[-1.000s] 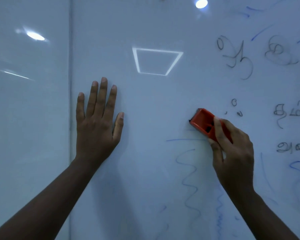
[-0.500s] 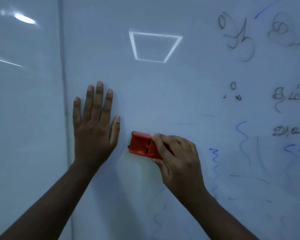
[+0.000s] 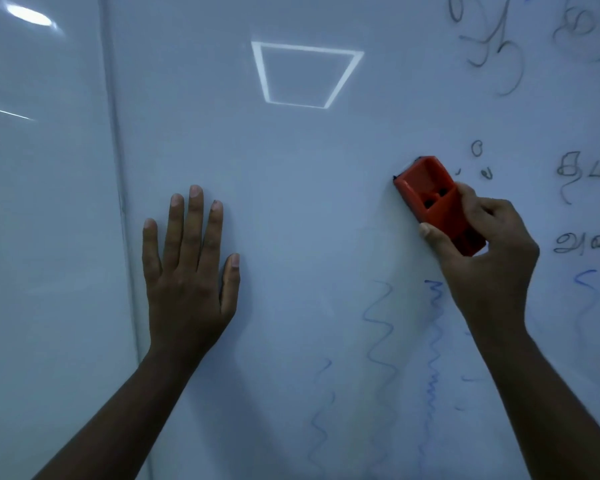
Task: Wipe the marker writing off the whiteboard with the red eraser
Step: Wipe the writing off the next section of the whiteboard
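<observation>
While right hand (image 3: 489,258) grips eraser (image 3: 437,202) | whiteboard (image 3: 309,188) leftward seemingly unmarked

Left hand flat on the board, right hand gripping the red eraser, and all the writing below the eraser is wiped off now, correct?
Not quite. The head view shows blue squiggles below the red eraser. The rest holds: left hand flat on the whiteboard, right hand gripping it.

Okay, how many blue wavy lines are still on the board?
3 clear ones, all low on the whiteboard: a faint squiggle lowest left, a taller wave beside it, and a tight zigzag below the right hand. More may run out of view.
</observation>
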Motion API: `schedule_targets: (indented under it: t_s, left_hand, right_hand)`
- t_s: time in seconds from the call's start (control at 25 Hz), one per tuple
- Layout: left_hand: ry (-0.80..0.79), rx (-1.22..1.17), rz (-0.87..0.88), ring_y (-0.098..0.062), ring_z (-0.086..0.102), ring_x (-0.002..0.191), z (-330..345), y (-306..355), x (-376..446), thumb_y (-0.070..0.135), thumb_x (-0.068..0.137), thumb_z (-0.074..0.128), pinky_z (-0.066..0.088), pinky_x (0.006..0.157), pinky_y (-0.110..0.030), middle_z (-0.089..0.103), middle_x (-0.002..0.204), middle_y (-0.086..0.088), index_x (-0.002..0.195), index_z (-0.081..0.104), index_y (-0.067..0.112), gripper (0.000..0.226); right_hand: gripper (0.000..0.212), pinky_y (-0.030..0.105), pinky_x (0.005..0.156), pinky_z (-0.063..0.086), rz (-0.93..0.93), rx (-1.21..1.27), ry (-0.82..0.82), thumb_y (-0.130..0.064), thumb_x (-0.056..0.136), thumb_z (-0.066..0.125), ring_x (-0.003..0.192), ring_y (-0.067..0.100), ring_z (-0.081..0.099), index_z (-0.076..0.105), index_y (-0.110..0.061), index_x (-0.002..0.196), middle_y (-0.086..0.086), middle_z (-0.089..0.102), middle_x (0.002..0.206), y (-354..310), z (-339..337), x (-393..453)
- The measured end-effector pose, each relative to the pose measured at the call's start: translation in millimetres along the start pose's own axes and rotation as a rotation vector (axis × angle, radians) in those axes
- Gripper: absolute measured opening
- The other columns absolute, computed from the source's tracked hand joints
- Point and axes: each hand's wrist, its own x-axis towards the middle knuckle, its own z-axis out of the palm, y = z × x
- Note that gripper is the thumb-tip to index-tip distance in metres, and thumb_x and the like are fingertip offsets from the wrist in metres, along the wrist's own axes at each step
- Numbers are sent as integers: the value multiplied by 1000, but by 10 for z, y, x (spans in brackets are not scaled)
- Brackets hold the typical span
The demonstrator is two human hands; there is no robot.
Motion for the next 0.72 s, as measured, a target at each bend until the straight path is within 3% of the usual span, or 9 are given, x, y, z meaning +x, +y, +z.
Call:
schedule_targets:
  t_s: [0.12, 0.44, 0.56, 0.72]
  left_hand:
    - [0, -1, -11, -35, 14, 164, 14, 37, -77, 30, 112, 40, 13, 130, -61, 19, 175, -19, 168, 23, 6, 63]
    - [-16, -7, -9, -36, 16, 163, 29, 52, -265, 32, 111, 40, 12, 131, -61, 19, 175, -20, 167, 25, 5, 64]
    - [-14, -13, 13, -37, 18, 162, 25, 29, -336, 31, 110, 43, 16, 129, -63, 21, 174, -20, 166, 28, 5, 64]
    - [-13, -7, 6, -37, 19, 162, 34, 37, -434, 32, 111, 41, 15, 130, -61, 21, 174, -19, 167, 26, 6, 63]
  right_hand:
    - [60, 47, 84, 54, -32, 22, 8, -32, 83, 84, 97, 30, 60, 66, -16, 138, 5, 62, 108, -185, 153, -64]
    - [59, 43, 70, 52, -354, -95, -251, -36, 79, 79, 91, 22, 55, 68, -19, 134, -2, 62, 109, -675, 452, -839]
    - [59, 42, 73, 55, -252, -78, -222, -40, 80, 77, 93, 25, 58, 68, -22, 135, -2, 62, 106, -585, 326, -541]
    - [55, 48, 77, 58, 16, 26, -107, -42, 87, 78, 93, 23, 62, 67, -22, 138, 0, 59, 103, -188, 60, -246]
